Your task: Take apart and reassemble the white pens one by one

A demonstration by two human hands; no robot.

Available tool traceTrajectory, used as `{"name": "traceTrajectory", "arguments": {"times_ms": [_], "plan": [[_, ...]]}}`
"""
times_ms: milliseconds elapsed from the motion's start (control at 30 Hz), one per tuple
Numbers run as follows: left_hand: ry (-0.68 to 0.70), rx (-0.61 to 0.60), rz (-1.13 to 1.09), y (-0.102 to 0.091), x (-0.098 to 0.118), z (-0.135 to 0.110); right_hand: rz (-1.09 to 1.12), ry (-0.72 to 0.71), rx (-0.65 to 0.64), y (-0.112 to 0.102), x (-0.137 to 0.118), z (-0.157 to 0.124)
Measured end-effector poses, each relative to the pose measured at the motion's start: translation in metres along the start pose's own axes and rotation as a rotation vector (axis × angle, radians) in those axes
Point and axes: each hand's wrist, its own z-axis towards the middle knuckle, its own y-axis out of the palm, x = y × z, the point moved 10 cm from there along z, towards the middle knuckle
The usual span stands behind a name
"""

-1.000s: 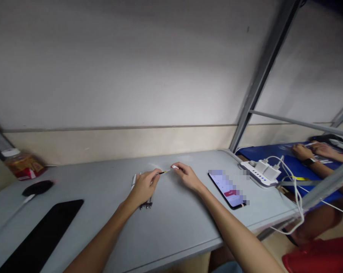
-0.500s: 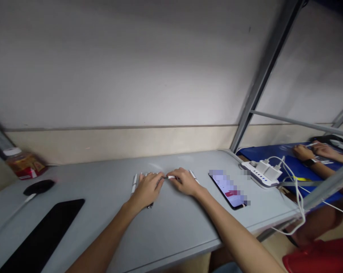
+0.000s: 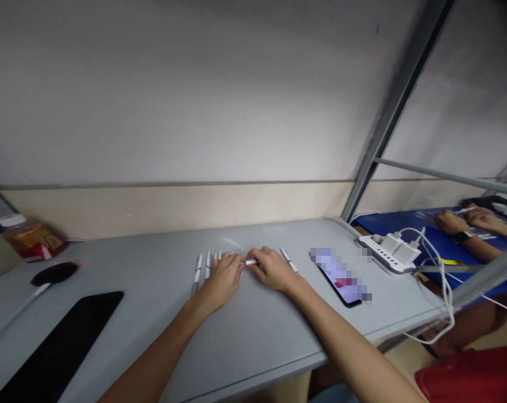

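Note:
My left hand [image 3: 222, 279] and my right hand [image 3: 273, 268] meet at the middle of the grey table [image 3: 257, 336]. Both pinch a thin white pen [image 3: 250, 262] held level between them, its short visible part showing between the fingertips. Several white pens [image 3: 203, 266] lie side by side on the table under and just left of my left hand. One more white pen [image 3: 288, 259] lies alone just right of my right hand.
A phone [image 3: 341, 277] with a lit screen lies right of my hands, a white power strip [image 3: 390, 253] with chargers and cables beyond it. At the left are a black pad [image 3: 57, 347], a dark mouse [image 3: 54, 273] and a jar [image 3: 28, 239]. Another person's hands [image 3: 467, 219] work at the far right.
My hands were apart, the left holding a dark thin refill and the right a white piece. They came together, and now both grip one white pen.

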Motion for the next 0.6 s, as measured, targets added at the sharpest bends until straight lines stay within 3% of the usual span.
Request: {"name": "traceTrajectory", "arguments": {"times_ms": [200, 367, 467, 600], "plan": [[0.047, 0.079, 0.061, -0.015, 0.007, 0.001, 0.1, -0.014, -0.032, 0.005, 0.001, 0.0], [-0.109, 0.098, 0.038, -0.022, -0.012, 0.004, 0.084, 0.015, -0.013, 0.003, 0.009, 0.001], [-0.157, 0.045, -0.068, -0.021, -0.021, 0.005, 0.094, -0.005, -0.001, 0.001, 0.009, 0.001], [-0.091, 0.143, -0.196, -0.032, -0.019, 0.005, 0.125, -0.019, 0.005, 0.002, 0.009, 0.001]]}}
